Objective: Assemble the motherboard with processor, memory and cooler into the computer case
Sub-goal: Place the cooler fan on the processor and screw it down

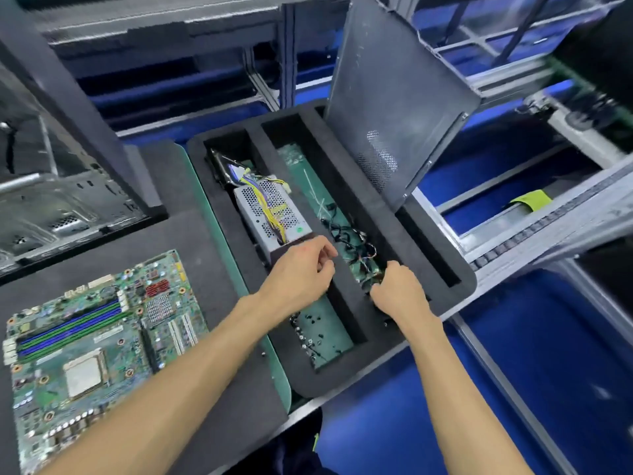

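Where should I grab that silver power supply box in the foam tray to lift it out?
Grip the power supply across its long perforated sides near the middle, coming straight down from above. It lies flat in a narrow slot of the foam tray, so only the top is open. Keep off the yellow wire bundle draped along its top.

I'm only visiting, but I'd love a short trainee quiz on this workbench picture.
1. True or false: the motherboard already sits inside the computer case.
2. Which compartment of the black foam tray is the right hand reaching into? A) the one with the power supply B) the middle one with the tangled cables C) the slot with the side panel
3. Fill in: the left hand hovers near the power supply's ____ end.

Key: 1 false, it lies on the dark mat; 2 B; 3 near.
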Motion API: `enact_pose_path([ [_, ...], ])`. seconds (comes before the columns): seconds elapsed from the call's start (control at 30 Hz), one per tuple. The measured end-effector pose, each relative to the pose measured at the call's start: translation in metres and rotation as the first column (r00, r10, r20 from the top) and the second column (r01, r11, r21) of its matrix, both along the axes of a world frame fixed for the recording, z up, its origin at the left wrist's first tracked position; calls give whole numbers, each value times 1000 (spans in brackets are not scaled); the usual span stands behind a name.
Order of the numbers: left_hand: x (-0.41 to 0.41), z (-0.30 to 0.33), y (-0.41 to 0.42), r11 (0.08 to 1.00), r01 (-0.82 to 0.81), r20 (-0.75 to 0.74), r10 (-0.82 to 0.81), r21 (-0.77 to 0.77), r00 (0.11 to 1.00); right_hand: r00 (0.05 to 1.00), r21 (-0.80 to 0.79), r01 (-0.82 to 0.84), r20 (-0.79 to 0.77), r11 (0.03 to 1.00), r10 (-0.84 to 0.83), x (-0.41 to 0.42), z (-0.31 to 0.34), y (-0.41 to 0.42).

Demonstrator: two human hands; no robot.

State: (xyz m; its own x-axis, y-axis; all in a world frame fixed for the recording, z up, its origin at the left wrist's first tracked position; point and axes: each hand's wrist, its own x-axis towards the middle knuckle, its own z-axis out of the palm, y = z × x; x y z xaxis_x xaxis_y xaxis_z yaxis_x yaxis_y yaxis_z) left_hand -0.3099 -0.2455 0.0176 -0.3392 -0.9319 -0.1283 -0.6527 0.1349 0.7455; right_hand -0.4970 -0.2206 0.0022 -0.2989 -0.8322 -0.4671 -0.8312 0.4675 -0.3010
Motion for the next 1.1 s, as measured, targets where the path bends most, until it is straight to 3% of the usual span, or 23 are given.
enact_pose_path([
  [0.17,-49,-16,-12,958,208,320,-137,-200,937,995,96,-12,-95,995,21,-16,-13,0],
  [0.3,-79,-35,-19,915,369,591,-209,-163,779,985,88,-43,-160,995,57,-22,-23,3],
  [0.37,-91,-44,-20,912,397,653,-237,-106,719,989,72,-20,-143,997,31,-26,-24,2],
  [0.47,-103,-54,-20,923,383,663,-258,-47,703,995,50,4,-101,999,1,-34,-24,-1],
  [0.87,-109,-69,-24,928,365,672,-223,-77,707,994,46,-13,-109,999,18,-40,-31,11],
  [0.97,-109,-62,-18,927,349,624,-192,-138,758,994,36,-21,-108,999,25,-41,-23,13],
  [1.1,-102,-34,-23,916,278,484,-111,-289,868,994,-109,-7,-106,994,-5,-45,1,11],
])
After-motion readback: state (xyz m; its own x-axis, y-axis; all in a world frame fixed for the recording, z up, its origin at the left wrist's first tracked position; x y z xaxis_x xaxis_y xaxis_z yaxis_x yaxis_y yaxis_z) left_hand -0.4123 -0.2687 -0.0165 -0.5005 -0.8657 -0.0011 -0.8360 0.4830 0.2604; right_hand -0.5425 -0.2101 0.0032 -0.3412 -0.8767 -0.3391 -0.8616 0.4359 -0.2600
